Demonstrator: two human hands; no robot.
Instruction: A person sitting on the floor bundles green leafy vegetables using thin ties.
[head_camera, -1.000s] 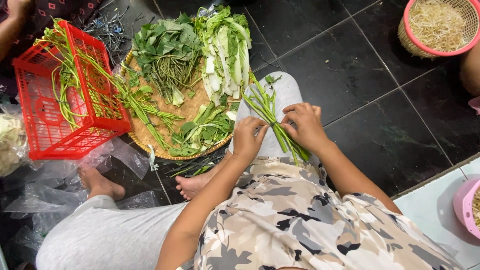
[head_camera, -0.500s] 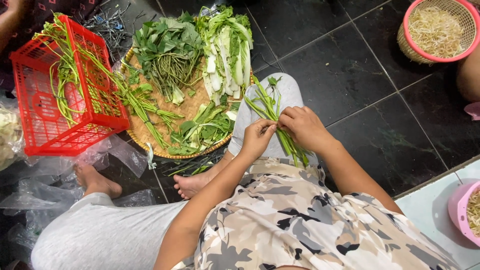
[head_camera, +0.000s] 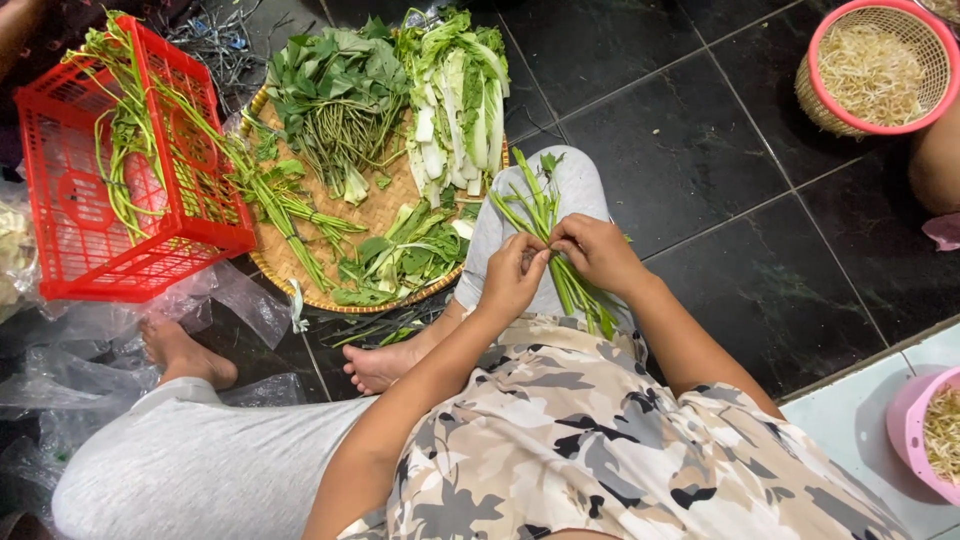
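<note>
Stems: one small bunch over the right knee, long axis running away from the person, leafy tips farthest.
Left hand: grip pinching stems.
Right hand: grip pinching stems.
Tray: one, four greens piles.
Crate: one, red.

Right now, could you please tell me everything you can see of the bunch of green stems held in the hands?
The bunch of thin green leafy stems is a loose handful of long, fresh-looking stalks with small leaves at the far tips. It lies slanted across the person's grey-trousered knee, tips toward the round woven bamboo tray, cut ends toward the body. The left hand and right hand pinch it together near its middle.
</note>
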